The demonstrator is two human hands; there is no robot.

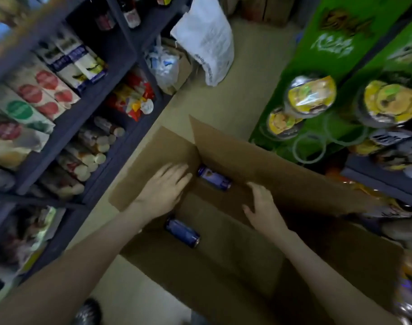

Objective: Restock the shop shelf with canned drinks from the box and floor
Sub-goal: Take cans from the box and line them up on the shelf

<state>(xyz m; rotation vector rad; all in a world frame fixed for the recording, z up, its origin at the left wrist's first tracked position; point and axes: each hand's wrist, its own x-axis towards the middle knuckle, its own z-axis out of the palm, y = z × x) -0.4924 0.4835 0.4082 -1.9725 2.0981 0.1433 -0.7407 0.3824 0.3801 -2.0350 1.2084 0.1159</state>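
Note:
An open cardboard box [259, 158] stands on the floor below me, its flaps spread outward. Two dark blue cans lie on their sides inside it: one can [214, 178] at the far end, another can [182, 233] nearer to me. My left hand [164, 188] reaches into the box over the left flap with straight fingers, its fingertips close to the far can. Over the box's inside hangs my right hand [263, 207], fingers relaxed and holding nothing.
A dark shelf unit [66, 130] on the left holds drink cartons and bottles. A green display stand [322, 73] with yellow-lidded cups is on the right. A white plastic bag [207, 36] and other bags lie on the beige floor beyond the box.

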